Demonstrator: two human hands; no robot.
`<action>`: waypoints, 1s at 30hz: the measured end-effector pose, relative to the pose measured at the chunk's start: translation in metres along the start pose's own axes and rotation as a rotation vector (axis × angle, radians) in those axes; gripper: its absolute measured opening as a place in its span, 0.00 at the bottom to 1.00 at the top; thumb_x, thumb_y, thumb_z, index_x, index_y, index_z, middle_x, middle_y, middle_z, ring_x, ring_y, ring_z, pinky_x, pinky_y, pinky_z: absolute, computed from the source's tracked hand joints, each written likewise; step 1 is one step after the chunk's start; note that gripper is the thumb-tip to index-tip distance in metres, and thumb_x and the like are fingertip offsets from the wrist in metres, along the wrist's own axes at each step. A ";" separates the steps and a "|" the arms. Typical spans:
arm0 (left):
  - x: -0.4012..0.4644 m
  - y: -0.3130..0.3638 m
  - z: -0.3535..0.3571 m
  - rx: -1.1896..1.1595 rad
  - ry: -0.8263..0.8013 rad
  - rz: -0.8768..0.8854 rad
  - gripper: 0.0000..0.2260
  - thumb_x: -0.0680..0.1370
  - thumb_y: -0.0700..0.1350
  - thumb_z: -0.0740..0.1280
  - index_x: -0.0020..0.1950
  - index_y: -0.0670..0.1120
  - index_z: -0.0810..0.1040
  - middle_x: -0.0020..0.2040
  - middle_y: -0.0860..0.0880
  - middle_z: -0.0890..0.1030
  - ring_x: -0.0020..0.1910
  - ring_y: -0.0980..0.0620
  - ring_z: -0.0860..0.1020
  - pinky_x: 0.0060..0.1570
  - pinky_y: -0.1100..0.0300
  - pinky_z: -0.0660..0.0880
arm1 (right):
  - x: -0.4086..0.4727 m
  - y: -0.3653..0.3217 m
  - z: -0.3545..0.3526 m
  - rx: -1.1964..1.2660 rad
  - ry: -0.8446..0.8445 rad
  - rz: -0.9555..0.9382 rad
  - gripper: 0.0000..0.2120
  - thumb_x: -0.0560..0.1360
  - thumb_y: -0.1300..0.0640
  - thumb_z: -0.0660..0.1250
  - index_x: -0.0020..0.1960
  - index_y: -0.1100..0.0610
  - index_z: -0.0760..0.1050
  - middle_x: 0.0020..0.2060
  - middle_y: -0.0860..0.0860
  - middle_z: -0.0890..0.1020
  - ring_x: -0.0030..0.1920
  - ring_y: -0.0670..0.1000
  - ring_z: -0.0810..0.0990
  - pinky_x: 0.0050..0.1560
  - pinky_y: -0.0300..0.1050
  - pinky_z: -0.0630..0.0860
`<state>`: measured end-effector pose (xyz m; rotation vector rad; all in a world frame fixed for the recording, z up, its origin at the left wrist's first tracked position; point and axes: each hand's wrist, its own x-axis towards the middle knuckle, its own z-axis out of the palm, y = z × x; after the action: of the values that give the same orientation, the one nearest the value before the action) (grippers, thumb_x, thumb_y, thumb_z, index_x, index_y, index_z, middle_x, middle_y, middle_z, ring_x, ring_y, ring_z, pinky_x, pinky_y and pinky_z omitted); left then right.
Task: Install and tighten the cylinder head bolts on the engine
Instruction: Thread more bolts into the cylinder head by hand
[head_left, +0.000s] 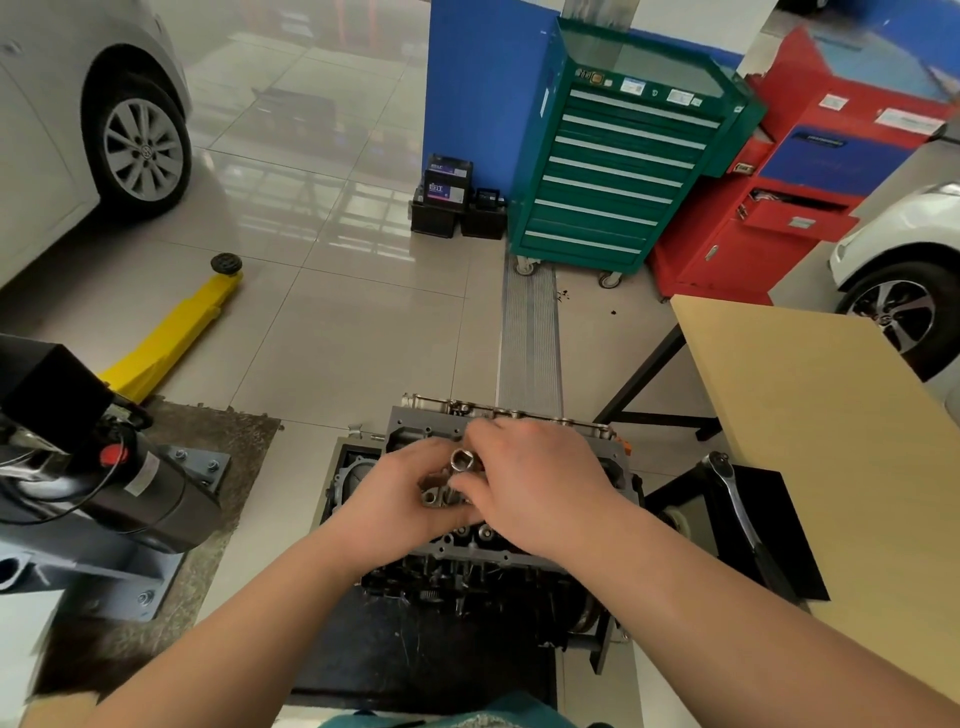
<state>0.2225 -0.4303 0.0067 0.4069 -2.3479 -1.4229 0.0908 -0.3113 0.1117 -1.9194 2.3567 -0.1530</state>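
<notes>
Right hand (530, 483) pinches a socket (460, 460) above the left hand's (410, 499) cupped bolts (434, 498); seat it squarely before turning.

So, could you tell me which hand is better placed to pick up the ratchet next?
The right hand, probably. The ratchet lies on the black mat to the right of the engine, on that hand's side, while the left hand cradles several sockets over the engine.

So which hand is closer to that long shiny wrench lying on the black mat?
Right. The right hand is over the engine, on the ratchet wrench's side; the left hand sits beyond it, farther away.
</notes>
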 end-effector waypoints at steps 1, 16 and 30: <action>0.001 0.001 0.002 0.010 0.042 0.018 0.06 0.73 0.50 0.74 0.46 0.50 0.83 0.44 0.58 0.80 0.45 0.55 0.80 0.43 0.64 0.74 | 0.000 -0.002 0.001 -0.035 0.022 0.005 0.16 0.80 0.39 0.64 0.57 0.51 0.74 0.45 0.47 0.80 0.45 0.52 0.80 0.38 0.47 0.69; -0.002 0.000 0.001 0.042 0.050 -0.021 0.13 0.74 0.42 0.76 0.45 0.62 0.82 0.42 0.62 0.85 0.43 0.60 0.84 0.43 0.66 0.78 | -0.005 -0.001 0.001 0.079 -0.072 -0.045 0.18 0.79 0.36 0.64 0.60 0.48 0.75 0.50 0.44 0.77 0.50 0.51 0.78 0.43 0.49 0.76; -0.006 -0.002 -0.001 -0.001 -0.029 -0.038 0.12 0.79 0.45 0.76 0.59 0.57 0.83 0.50 0.61 0.86 0.54 0.60 0.84 0.53 0.63 0.78 | -0.008 0.003 -0.001 0.056 -0.106 -0.087 0.13 0.80 0.48 0.67 0.63 0.50 0.74 0.54 0.46 0.78 0.54 0.51 0.78 0.48 0.49 0.77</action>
<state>0.2285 -0.4293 0.0045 0.4354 -2.3743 -1.4567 0.0898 -0.3028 0.1129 -1.9538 2.1808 -0.1184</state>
